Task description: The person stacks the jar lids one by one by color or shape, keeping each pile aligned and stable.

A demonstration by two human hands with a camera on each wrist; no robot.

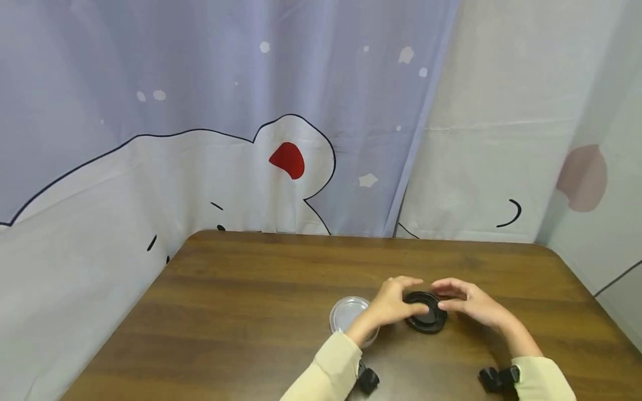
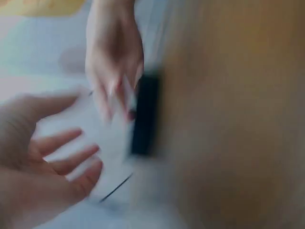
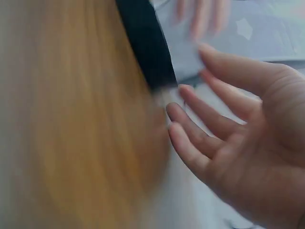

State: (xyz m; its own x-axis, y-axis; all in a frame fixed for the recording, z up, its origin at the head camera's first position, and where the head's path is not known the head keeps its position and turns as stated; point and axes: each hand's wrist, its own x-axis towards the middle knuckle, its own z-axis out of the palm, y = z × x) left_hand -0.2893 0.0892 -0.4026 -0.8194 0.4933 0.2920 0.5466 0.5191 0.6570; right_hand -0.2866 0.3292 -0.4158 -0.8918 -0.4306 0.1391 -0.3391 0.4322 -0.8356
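A black round container [image 1: 425, 313], shallow and plastic-looking, sits on the wooden table between both hands. In the wrist views its dark side [image 2: 146, 114] is blurred. My left hand [image 1: 393, 301] is at its left, fingers loosely spread and holding nothing. On the other side, my right hand [image 1: 473, 303] curves its relaxed fingers toward the container; whether the fingertips touch it, I cannot tell. A clear round plastic lid [image 1: 346, 313] lies left of the container, partly hidden under my left hand and wrist.
The brown wooden table [image 1: 241, 328] extends on all sides of the hands. Behind it hangs a printed curtain [image 1: 200, 184] reaching the table's back edge. A black wrist camera [image 1: 368, 381] sits at the left sleeve, another camera [image 1: 496, 379] at the right.
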